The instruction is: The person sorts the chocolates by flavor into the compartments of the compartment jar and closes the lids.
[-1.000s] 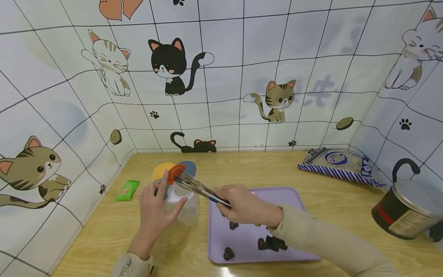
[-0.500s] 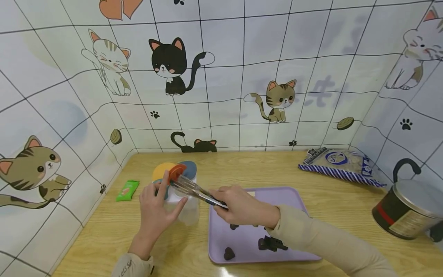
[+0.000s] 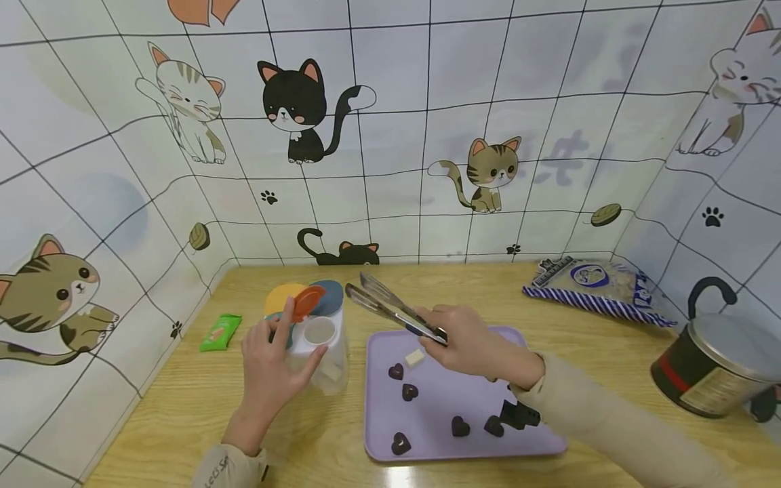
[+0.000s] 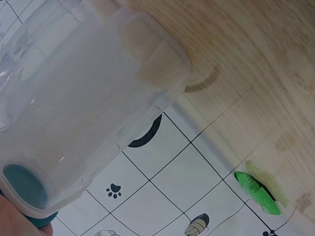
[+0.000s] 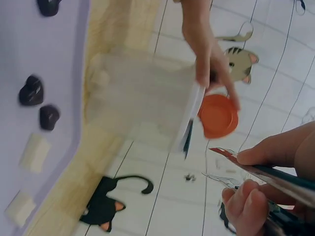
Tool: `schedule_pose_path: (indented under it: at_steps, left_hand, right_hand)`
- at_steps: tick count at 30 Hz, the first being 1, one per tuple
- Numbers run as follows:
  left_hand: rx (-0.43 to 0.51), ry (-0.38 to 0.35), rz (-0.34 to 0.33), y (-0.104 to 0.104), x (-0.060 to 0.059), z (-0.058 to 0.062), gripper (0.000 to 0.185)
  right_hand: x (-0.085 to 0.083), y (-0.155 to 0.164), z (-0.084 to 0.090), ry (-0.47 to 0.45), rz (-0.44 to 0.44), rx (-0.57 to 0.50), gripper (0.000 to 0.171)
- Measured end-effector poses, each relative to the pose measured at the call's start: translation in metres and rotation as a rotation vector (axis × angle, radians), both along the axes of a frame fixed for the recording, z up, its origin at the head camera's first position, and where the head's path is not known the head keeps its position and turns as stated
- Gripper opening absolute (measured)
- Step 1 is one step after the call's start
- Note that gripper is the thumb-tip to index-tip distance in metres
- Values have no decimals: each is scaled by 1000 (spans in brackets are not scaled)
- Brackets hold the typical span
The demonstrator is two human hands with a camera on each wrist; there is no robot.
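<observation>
A clear plastic storage container (image 3: 332, 366) stands left of the purple tray (image 3: 381, 434), with a white top and yellow, blue, teal and orange flip lids. My left hand (image 3: 271, 362) grips its top edge, the index finger against the raised orange lid (image 3: 308, 303). Beside the thumb, one round opening (image 3: 320, 331) shows. Pale blocks (image 4: 160, 64) lie at its bottom. My right hand (image 3: 472, 342) holds metal tongs (image 3: 390, 308) above the tray's back edge, tips apart with nothing between them. Dark heart-shaped pieces (image 3: 460, 426) and a pale block (image 3: 415, 358) lie on the tray.
A black item (image 3: 518, 415) lies on the tray, partly under the right sleeve. A small green packet (image 3: 221, 333) is at left. At back right lies a striped bag (image 3: 601, 288), with a dark can (image 3: 714, 369) in front of it. Cat-print walls enclose the table.
My right hand has drawn the tongs back from the container's opening, up and to the right. The tips now stand wider apart. My left hand stays on the container.
</observation>
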State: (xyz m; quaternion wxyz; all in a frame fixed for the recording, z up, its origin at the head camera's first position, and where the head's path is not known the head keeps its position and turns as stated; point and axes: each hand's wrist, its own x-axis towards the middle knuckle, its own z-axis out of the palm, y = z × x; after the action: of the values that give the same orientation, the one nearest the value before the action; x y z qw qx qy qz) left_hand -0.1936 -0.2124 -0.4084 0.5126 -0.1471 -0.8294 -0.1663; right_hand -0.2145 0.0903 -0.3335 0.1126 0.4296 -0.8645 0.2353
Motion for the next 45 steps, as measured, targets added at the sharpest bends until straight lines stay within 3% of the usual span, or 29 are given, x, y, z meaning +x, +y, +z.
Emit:
schedule_pose_path:
  at_steps: [3,9,12,19,24,31,39,45]
  left_hand:
    - [0,2,5,0,0,1,78]
    - [-2,5,7,0,0,2,78]
    - [-4,10,9,0,0,2,78]
    - [5,12,11,1,-1,2,78]
    - [11,-1,7,2,0,0,78]
    - [5,-1,10,2,-1,0,78]
    - [1,16,13,2,0,2,77]
    - [12,21,11,3,0,1,77]
  right_hand:
    - [-6,18,-5,8,-74,30,41]
    - [-9,44,-22,-63,-205,96,42]
    - [-7,51,-33,-87,-230,113,40]
    - [-6,60,-62,-49,-241,133,16]
    - [-2,61,-80,-80,-299,150,20]
    - [15,50,-90,-196,-441,147,17]
    - [21,42,-95,-184,-466,115,16]
    - [22,39,-100,-150,-464,159,21]
